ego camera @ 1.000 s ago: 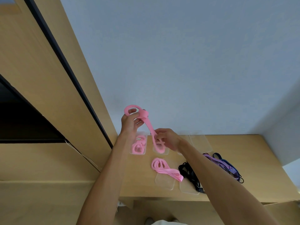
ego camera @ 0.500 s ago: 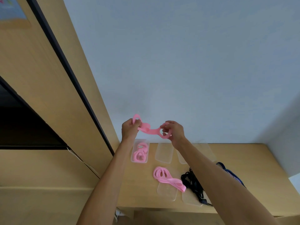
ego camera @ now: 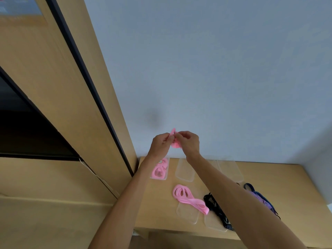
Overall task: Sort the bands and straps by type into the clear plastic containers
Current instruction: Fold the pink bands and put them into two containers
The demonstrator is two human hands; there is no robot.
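Observation:
My left hand (ego camera: pixel 160 143) and my right hand (ego camera: pixel 189 142) meet in the air above the desk, both pinching one folded pink band (ego camera: pixel 173 139), mostly hidden between the fingers. Below them, a clear container (ego camera: pixel 165 174) at the back left holds coiled pink bands (ego camera: pixel 159 170). An empty clear container (ego camera: pixel 185 170) stands beside it, another (ego camera: pixel 229 168) further right. A loose pink band (ego camera: pixel 188 197) lies on a clear lid (ego camera: pixel 187 215) near the front. A black strap (ego camera: pixel 216 210) and purple and blue straps (ego camera: pixel 260 200) lie to the right, partly behind my right arm.
The wooden desk (ego camera: pixel 287 187) ends against a pale wall (ego camera: pixel 215 69) at the back. A tall wooden cabinet (ego camera: pixel 62 87) with a dark edge stands close on the left. A second clear lid (ego camera: pixel 213 225) lies near the front edge.
My hands came together, folding the pink band from a stretched length into a small bundle between them. The view tilted upward, so the desk sits lower in frame.

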